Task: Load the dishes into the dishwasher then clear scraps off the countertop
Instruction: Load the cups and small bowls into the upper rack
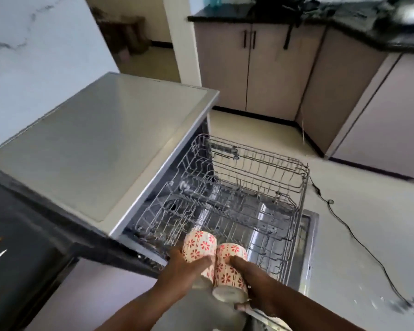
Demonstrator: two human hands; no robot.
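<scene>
Above dishwasher rack [249,187], hand-held mugs [227,266].

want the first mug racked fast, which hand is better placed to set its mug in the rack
Left, probably. The left hand holds its floral mug further forward over the pulled-out rack; the right hand holds its mug nearer the front edge.

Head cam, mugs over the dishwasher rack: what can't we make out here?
- Left mug and right mug: handles and insides not shown; the left hand and right hand cover their sides.
- Right hand's grip: something else under the fingers near the bottom edge, cut off, unidentifiable.
- Far countertop: items motion-blurred.
- Near dark countertop: scraps small, blurred.
- Lower rack: partly hidden behind upper rack wires.
</scene>
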